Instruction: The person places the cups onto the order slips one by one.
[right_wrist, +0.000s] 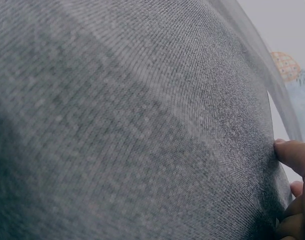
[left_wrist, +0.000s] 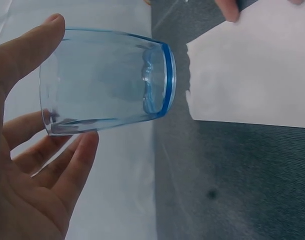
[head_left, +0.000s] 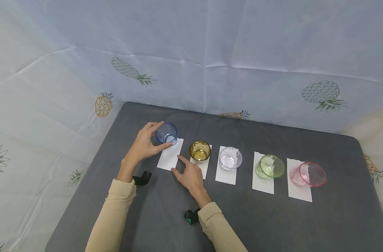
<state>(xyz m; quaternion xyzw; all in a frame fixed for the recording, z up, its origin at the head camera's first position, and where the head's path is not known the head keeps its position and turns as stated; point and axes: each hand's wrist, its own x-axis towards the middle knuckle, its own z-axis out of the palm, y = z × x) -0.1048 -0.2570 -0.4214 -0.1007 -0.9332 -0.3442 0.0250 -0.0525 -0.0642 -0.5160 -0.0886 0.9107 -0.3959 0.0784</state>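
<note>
My left hand (head_left: pixel 144 141) holds a clear blue glass (head_left: pixel 166 133) by its sides, thumb on one side and fingers on the other. In the left wrist view the blue glass (left_wrist: pixel 107 80) appears raised, its base toward the table. Just beyond that base lies a white paper strip (head_left: pixel 170 156) with a torn far edge. At the strip's right edge, my right hand (head_left: pixel 191 175) touches the paper with thumb and index finger spread apart. The right wrist view shows only the thumb (right_wrist: pixel 292 155) and part of the other fingers beside the paper.
Rightward in a row stand an amber glass (head_left: pixel 200 151), a colourless glass (head_left: pixel 230 158), a green glass (head_left: pixel 270 166) and a pink glass (head_left: pixel 309 174), each on a white paper strip. A pineapple-print cloth (head_left: pixel 178 80) hangs behind the dark grey table (head_left: pixel 166 224).
</note>
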